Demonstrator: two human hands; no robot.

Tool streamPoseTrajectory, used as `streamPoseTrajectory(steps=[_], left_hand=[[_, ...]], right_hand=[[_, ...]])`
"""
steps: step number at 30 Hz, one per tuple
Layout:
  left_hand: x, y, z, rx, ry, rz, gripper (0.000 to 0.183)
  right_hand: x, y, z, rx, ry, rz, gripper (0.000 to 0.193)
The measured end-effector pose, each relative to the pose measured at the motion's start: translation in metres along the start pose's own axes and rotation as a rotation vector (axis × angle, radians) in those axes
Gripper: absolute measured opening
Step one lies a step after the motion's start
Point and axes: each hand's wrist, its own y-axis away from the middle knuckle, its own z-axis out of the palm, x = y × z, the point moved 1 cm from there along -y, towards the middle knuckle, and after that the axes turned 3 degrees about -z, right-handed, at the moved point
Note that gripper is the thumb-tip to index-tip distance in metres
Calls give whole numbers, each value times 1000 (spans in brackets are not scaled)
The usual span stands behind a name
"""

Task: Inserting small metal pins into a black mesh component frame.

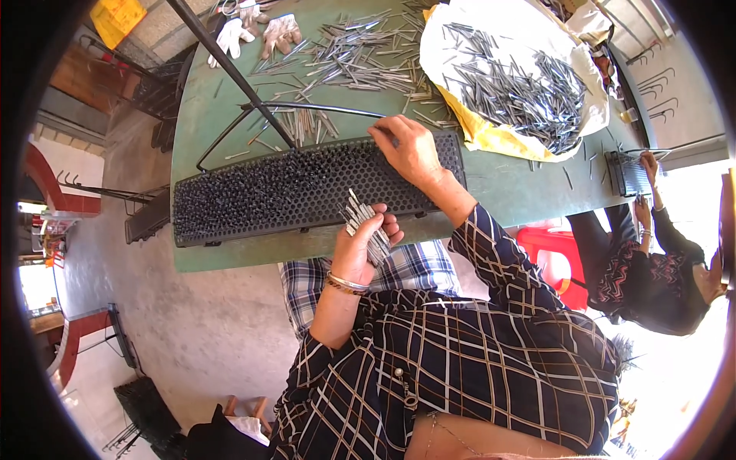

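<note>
My left hand (366,236) is closed round a bundle of thin grey metal rods (379,247), in front of the long black perforated rack (326,201). Over the right part of the rack, my right hand (410,149) is bent down with its fingers drawn together. What its fingertips hold, if anything, is too small to make out. Many dark rods (245,188) stand upright in the holes of the rack's left part. Round holes show bare toward the right. A black bar frame (264,107) rises from the rack's back.
Loose metal rods (356,57) lie across the green table (195,261). A white and yellow sack (491,138) at the back right bears a large heap of rods. Work gloves (282,34) lie far left. Another person (652,268) handles a similar rack beside a red stool (548,245).
</note>
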Motion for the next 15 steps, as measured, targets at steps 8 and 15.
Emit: streamPoseTrajectory(steps=[8,15], left_hand=[[-1,1,0,28,16,16,21],[-3,-1,1,35,-2,11,21]], right_hand=[[-2,-2,-11,6,-80,184,13],[2,5,-4,33,-115,157,13]])
